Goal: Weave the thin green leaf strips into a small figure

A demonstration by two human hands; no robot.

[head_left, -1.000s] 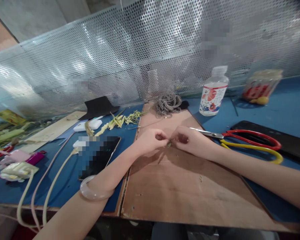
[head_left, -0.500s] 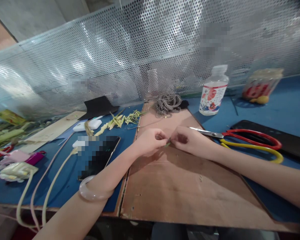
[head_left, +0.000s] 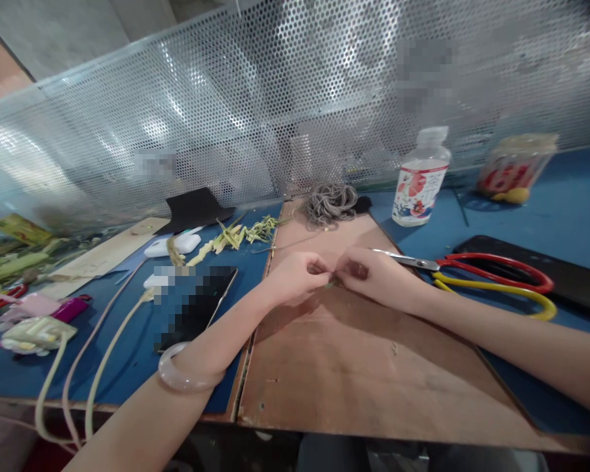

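My left hand (head_left: 299, 276) and my right hand (head_left: 368, 275) meet fingertip to fingertip above the wooden board (head_left: 324, 367). Both are closed in a pinch. A small greenish strip (head_left: 331, 284) shows just below the joined fingertips; most of it is hidden by the fingers, so its kind is unclear. A pale bangle (head_left: 187, 375) circles my left wrist. Behind my right hand lie scissors (head_left: 496, 272) with one red and one yellow handle, their blades pointing toward the hand. Beyond both hands rests a tangled bundle of grey cord (head_left: 330, 204).
A phone (head_left: 201, 308) lies left of my left forearm, near charging cables (head_left: 96, 367) and greenish-yellow braided strips (head_left: 240, 235). To the right stand a labelled bottle (head_left: 421, 180) and a clear jar (head_left: 517, 167), with a black case (head_left: 580, 282) closer in. A perforated metal screen (head_left: 216, 111) closes off the back.
My fingertips have drawn slightly closer together, and less of the green strip shows between them. Everything else stays in place.
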